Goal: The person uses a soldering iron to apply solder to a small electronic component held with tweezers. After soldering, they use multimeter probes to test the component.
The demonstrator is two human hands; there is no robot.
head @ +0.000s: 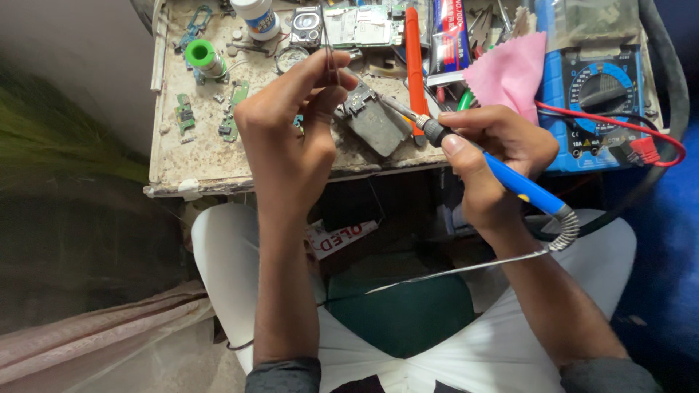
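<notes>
My right hand (pixel 495 149) grips a blue-handled soldering iron (pixel 510 178), its metal tip pointing up-left toward a small grey circuit board (pixel 378 124) lying on the worn workbench (pixel 196 160). My left hand (pixel 291 124) pinches thin tweezers (pixel 331 62) between thumb and fingers, held just above and left of the board. The iron's coiled cord (pixel 564 229) runs off below my right wrist.
A blue multimeter (pixel 597 102) with red leads sits at the right, a pink cloth (pixel 510 69) beside it. An orange tool (pixel 413 58), a green solder spool (pixel 202 54), a white bottle (pixel 256 16) and several small green boards lie scattered on the bench.
</notes>
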